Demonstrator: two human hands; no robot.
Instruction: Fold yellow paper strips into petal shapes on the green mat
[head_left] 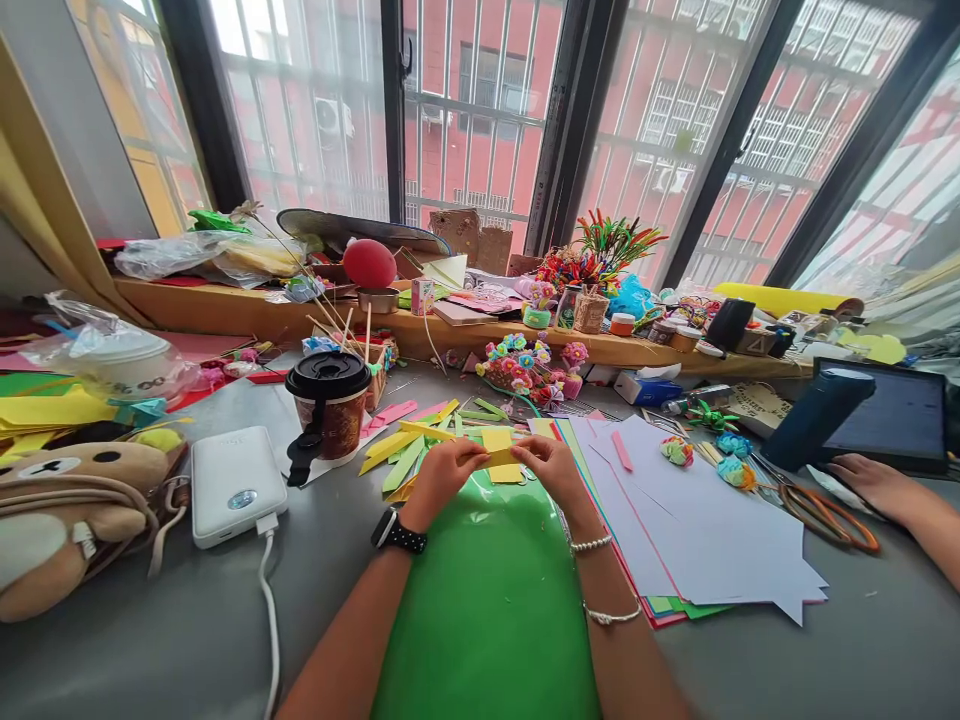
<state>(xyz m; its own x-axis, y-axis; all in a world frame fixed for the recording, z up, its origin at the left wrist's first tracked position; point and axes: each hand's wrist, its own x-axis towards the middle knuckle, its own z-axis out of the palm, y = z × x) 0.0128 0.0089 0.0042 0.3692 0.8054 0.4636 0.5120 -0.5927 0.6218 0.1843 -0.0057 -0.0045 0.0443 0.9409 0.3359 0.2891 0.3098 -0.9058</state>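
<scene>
My left hand (444, 472) and my right hand (550, 465) meet above a glossy green sheet (491, 600) on the grey table. Both pinch a small yellow paper piece (498, 456) between thumbs and fingers, one at each end. A black watch sits on my left wrist, and bead bracelets circle my right wrist. Yellow, green and pink paper strips (409, 440) lie scattered just beyond my hands.
A lidded coffee cup (329, 405) and a white power bank (235, 483) stand at left, beside a bear-shaped bag (71, 505). A stack of white and coloured paper (697, 530) lies at right. Another person's hand (870, 483) rests by scissors (825, 512) and a tablet (892, 415). Craft clutter fills the windowsill.
</scene>
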